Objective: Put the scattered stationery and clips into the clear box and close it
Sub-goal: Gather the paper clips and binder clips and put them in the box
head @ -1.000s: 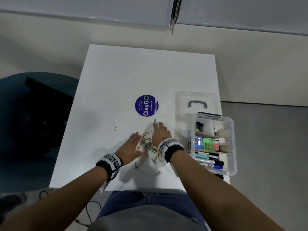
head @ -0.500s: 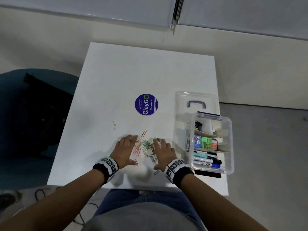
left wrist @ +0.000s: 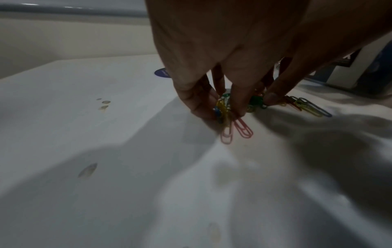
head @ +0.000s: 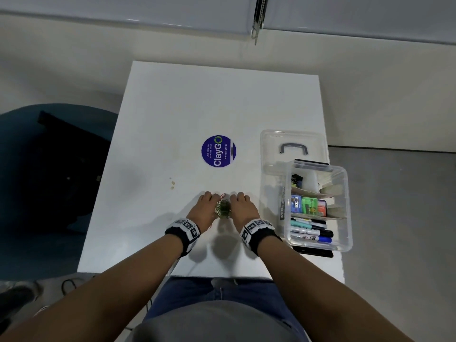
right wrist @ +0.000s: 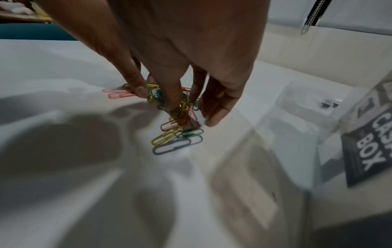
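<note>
paper clips (head: pixel 222 209) lie heaped in a small coloured pile on the white table (head: pixel 172 114), squeezed between the two hands, just left of the clear box (head: pixel 343 218). the left hand (head: pixel 203 210) has its fingers pointing down with the tips on the table, pressing against the pile's left side; the right hand (head: pixel 243 209) does the same from the right. neither hand has closed round anything yet; the fingers are nearly straight and only herd the clips. in the wrist views a few clips stick out flat from under the fingertips, two pink ones (left wrist: pixel 235 130) on the left and a yellow and a grey one (right wrist: pixel 174 141) on the right.

the clips look light, thin and stiff, coated and probably slick on this smooth top, so they likely slide rather than lift. tangled together they may come up as a clump, but loose ones at the edge could drop. the best hold seems to be a pinch low under the heap from both sides. the box stands open, its lid (head: pixel 293 146) lying behind it, with markers (head: pixel 312 233) already inside.
</note>
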`<state>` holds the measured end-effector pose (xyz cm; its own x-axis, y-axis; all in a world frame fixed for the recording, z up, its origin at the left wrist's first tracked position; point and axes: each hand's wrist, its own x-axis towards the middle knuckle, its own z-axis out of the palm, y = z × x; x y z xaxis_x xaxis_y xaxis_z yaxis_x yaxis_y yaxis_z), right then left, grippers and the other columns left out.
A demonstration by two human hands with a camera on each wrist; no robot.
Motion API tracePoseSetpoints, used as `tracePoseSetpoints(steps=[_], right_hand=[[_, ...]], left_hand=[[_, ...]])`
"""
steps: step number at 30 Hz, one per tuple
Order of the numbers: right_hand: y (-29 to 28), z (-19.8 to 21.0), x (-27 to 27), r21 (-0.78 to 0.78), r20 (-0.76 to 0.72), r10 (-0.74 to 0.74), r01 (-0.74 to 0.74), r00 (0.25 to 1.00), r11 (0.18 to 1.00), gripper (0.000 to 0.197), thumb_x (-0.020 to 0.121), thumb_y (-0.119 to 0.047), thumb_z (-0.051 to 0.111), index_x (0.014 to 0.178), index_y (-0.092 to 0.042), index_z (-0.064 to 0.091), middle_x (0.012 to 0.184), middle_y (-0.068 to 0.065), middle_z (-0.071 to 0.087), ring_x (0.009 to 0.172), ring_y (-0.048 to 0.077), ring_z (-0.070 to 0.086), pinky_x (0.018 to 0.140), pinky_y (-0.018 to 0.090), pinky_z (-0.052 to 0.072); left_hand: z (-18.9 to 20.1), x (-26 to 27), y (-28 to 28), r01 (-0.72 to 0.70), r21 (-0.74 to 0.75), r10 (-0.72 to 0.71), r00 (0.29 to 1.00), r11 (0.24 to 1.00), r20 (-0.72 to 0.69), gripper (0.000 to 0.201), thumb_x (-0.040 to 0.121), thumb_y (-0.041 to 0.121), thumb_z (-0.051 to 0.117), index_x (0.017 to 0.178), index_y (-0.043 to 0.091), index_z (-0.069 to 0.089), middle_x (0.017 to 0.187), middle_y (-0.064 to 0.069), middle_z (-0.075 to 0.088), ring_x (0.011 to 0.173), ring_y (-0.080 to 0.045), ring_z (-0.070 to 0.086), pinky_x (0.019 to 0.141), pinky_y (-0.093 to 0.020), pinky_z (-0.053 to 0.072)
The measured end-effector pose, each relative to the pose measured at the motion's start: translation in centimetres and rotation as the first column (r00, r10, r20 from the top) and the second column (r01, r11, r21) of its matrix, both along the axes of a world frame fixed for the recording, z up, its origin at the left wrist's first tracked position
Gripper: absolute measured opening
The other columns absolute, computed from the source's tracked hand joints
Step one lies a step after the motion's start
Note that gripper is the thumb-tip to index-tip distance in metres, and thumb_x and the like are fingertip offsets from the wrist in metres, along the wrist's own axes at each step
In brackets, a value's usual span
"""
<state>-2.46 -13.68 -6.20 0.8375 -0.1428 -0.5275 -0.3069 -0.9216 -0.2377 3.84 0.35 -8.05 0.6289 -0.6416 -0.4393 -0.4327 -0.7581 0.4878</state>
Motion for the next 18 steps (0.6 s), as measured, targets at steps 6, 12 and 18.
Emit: tracePoseSetpoints(steps=[6,12,18], right_hand=[[-0.8,-0.2,-0.6,0.078,-0.086,-0.081,0.088,0.993,0.993,0.038,0.089,-0.002,0.049,0.127,-0.005,0.046,0.128,0.016,0.050,0.118,0.033,0.050,0.091,0.040,0.046],[-1.8,1.3,-0.8,0.161,-0.011,-0.276,0.274,0.961,0.948,0.017,0.091,-0.006,0.049,0.107,-0.005,0.055,0.111,0.014,0.061,0.101,0.030,0.059,0.078,0.032,0.044],[-4.0,5.2,-1.2,0.369,0.197,-0.481,0.390,0.854,0.844,0.007,0.092,-0.014,0.059,0.094,-0.008,0.062,0.093,0.010,0.069,0.086,0.024,0.063,0.074,0.033,0.052]], left_hand=[[0.2,0.7,-0.3,-0.046,0.029,0.048,0.997,0.999,-0.065,0.024,0.086,0.007,0.059,0.108,0.008,0.053,0.108,-0.011,0.054,0.099,-0.029,0.055,0.082,-0.036,0.045],[0.8,1.3,0.8,-0.173,-0.079,0.166,0.983,0.982,-0.083,0.012,0.085,0.008,0.060,0.094,0.015,0.059,0.088,-0.004,0.059,0.083,-0.025,0.058,0.074,-0.034,0.046],[5.8,2.1,0.6,-0.370,-0.262,0.336,0.927,0.891,-0.167,0.011,0.085,0.011,0.068,0.094,0.016,0.065,0.086,-0.005,0.065,0.076,-0.013,0.059,0.071,-0.024,0.049]])
